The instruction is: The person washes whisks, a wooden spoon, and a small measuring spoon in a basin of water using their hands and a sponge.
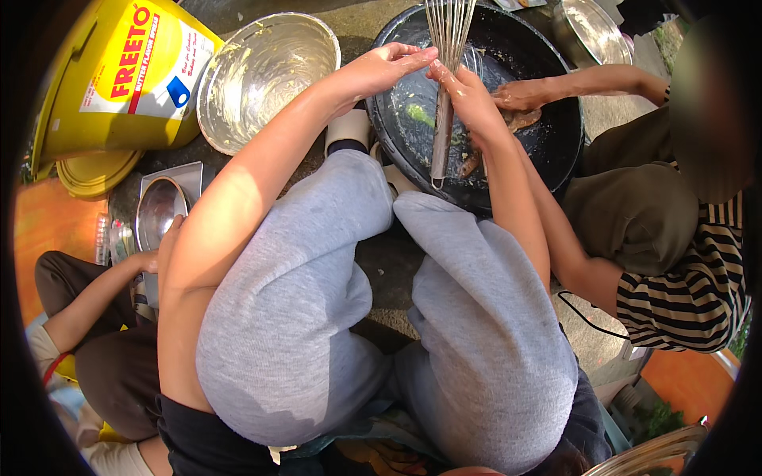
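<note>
My right hand (467,98) is at the neck of a wire balloon whisk (443,128), whose wires point away from me and whose metal handle hangs towards me. From the left, my left hand (390,68) reaches to the whisk with its fingertips near the wires; its palm looks free. Both hands are over a wide black basin (387,134) that is wet and has pale smears and crumbs inside. A second whisk's wires partly show behind my right hand. To the left stands a metal bowl (268,77) coated with a pale creamy residue.
A co-worker's hand (524,95) reaches into the basin from the right. Yellow margarine tub (71,113) and its yellow lid (101,169) stand at left. Another person at left holds a smaller metal bowl (159,208). A metal pan (589,30) lies beyond the basin at right.
</note>
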Motion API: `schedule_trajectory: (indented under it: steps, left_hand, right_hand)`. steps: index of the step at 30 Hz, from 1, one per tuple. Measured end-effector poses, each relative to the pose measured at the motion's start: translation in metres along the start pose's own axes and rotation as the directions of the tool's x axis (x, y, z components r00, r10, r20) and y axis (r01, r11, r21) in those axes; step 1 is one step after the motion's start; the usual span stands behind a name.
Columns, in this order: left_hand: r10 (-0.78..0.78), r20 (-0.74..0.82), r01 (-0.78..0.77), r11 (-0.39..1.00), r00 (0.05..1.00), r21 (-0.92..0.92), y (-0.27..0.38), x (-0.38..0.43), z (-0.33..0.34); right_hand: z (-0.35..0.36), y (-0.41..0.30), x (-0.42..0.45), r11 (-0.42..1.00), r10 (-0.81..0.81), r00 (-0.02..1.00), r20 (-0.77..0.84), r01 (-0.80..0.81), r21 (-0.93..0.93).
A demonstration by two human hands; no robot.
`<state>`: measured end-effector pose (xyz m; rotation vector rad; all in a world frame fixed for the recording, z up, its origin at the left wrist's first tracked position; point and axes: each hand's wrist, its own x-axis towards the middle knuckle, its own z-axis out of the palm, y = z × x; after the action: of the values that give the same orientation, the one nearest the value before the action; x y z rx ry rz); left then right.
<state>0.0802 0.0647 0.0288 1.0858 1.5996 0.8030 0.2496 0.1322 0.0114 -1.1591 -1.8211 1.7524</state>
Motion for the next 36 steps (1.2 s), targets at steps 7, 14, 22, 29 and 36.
schedule_trajectory:
  steps: [7,14,22,29,36]
  left_hand:
    - [0.079,0.053,-0.075,0.994,0.995,-0.079,0.010,-0.007,0.014]
    - [-0.028,-0.195,-0.037,0.946,0.980,-0.321,-0.009,-0.003,0.012]
    - [-0.033,-0.309,-0.078,0.938,0.951,-0.339,-0.015,0.003,0.003]
    - [-0.008,-0.271,-0.118,0.887,0.962,-0.446,-0.006,0.009,0.019]
    - [-0.056,-0.354,-0.120,0.882,0.934,-0.457,-0.023,-0.003,-0.002]
  right_hand:
    - [0.008,0.026,0.018,0.844,-0.394,0.902,0.175,0.431,-0.319]
    - [0.013,0.047,0.023,0.989,-0.104,0.930,0.353,0.136,-0.065]
    - [0.002,0.169,0.049,0.841,0.335,0.931,0.147,-0.366,0.398]
    - [-0.106,0.278,0.079,0.973,0.208,0.813,-0.544,-0.226,0.034]
    - [-0.079,0.258,0.079,0.567,0.534,0.771,-0.347,-0.023,0.823]
